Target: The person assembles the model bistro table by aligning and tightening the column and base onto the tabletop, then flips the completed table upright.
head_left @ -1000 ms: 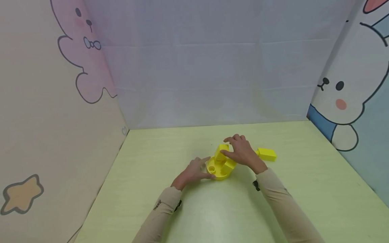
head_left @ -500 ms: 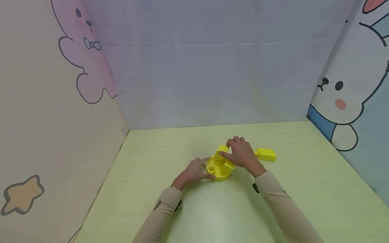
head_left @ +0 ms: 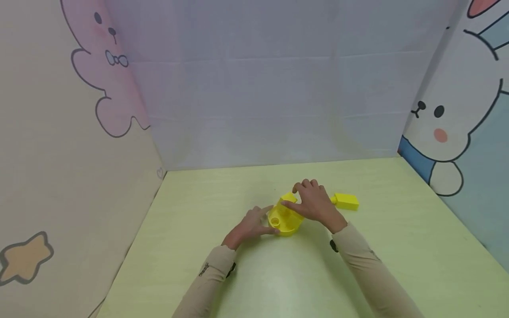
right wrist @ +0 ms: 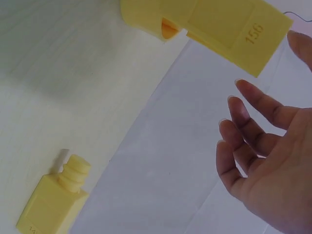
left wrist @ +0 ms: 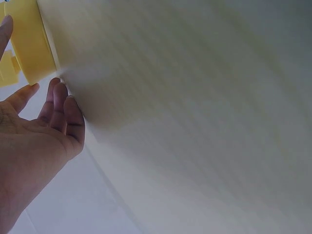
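A round yellow base (head_left: 288,231) with a raised ring-shaped hole stands on the table. My left hand (head_left: 251,224) holds its left side between thumb and forefinger; in the left wrist view the forefinger tip meets the base (left wrist: 31,41) while the other fingers curl loosely. One yellow block (head_left: 288,198) rises tilted from the base. My right hand (head_left: 315,203) arches over it. The right wrist view shows this block (right wrist: 239,29), stamped with digits, its end close to the thumb and the bent fingers apart from it. A second block on the base is mostly hidden by the right hand.
Another yellow block (head_left: 347,202) lies right of the base; its threaded stub shows in the right wrist view. The pale green table (head_left: 278,282) meets a white back wall (head_left: 254,110), with cartoon-printed panels at both sides.
The upright block has turned and leans differently under my right hand. The right fingers closed in toward it, then moved off slightly. My left hand stays at the base. The head view shifted a little.
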The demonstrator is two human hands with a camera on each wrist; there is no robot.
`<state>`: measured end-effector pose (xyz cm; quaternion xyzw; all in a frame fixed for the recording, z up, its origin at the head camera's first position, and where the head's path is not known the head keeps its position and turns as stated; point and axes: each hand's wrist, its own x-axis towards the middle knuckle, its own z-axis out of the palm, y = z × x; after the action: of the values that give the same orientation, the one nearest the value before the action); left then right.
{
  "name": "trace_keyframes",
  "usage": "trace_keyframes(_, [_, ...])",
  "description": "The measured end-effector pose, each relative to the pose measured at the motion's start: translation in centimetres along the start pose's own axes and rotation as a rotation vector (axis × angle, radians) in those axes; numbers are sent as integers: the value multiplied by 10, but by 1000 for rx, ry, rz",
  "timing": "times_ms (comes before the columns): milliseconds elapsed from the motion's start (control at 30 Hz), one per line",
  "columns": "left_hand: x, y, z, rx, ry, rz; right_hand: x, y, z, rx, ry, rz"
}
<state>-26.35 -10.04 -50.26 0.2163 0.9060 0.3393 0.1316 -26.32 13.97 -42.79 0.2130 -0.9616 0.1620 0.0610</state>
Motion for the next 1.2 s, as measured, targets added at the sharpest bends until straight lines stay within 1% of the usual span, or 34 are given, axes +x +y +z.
trace_keyframes(167, [1,-2,0,10,-2,-9,0,3,-2,56,-23,-103])
trace_keyframes(267, [1,-2,1,12,-4,-10,1,1,0,29,-8,-126])
trace_keyframes(400, [1,-3,2,20,-8,-17,3,-5,7,-36,34,-128])
trace_keyframes(533, [1,-4,4,24,-6,-30,2,-8,11,-73,66,-123])
trace_keyframes(700, [0,-3,2,16,3,-6,2,-11,11,-117,122,-125])
trace_keyframes(800, [-1,-2,1,19,9,6,4,-15,12,-135,136,-125])
trace_keyframes(900, [0,-4,2,30,11,12,6,-17,13,-129,123,-116])
trace_keyframes(967, [1,-4,2,34,10,14,7,-17,13,-93,98,-119])
trace_keyframes(1100, [3,-5,3,43,8,15,7,-15,9,2,32,-160])
trace_keyframes(1200, [3,-6,3,41,5,5,8,-12,7,41,3,-183])
